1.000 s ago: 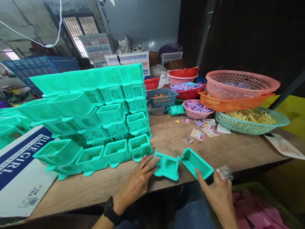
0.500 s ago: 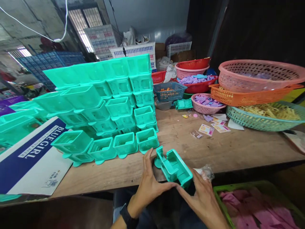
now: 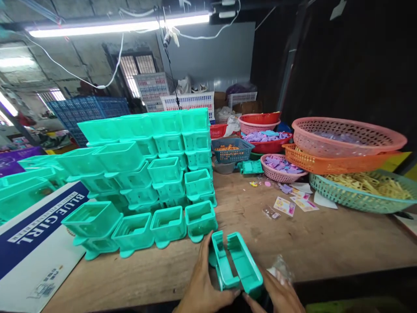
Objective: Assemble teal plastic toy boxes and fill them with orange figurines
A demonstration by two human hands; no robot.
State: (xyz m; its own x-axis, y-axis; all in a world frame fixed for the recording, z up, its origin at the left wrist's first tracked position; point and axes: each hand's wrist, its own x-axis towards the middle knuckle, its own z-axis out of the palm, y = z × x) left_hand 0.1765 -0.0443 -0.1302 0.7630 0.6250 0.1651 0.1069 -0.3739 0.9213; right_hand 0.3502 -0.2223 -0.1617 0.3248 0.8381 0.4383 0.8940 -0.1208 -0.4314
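At the wooden table's (image 3: pixel 137 280) near edge, the left hand (image 3: pixel 205 287) gripped one smooth green plastic half-shell (image 3: pixel 223 263), the right hand (image 3: pixel 280 296) its hollow mate (image 3: pixel 245 263), a narrow gap between them. From there, a blue-grey basket (image 3: pixel 233 154) at twelve o'clock held orange bits (image 3: pixel 227 148); a pink basket (image 3: pixel 282 175) at one, purple pieces (image 3: pixel 282 164); an oval mint basket (image 3: pixel 350 198) at two, thin yellow strips (image 3: pixel 374 184).

Two green plastic pieces (image 3: pixel 245 261), set at an angle a second earlier, lined up side by side at lower centre as the left hand (image 3: pixel 203 284) and right hand (image 3: pixel 280 295) drew closer together. A lit tube lamp (image 3: pixel 124 26) entered at top; the wristwatch dropped from view.
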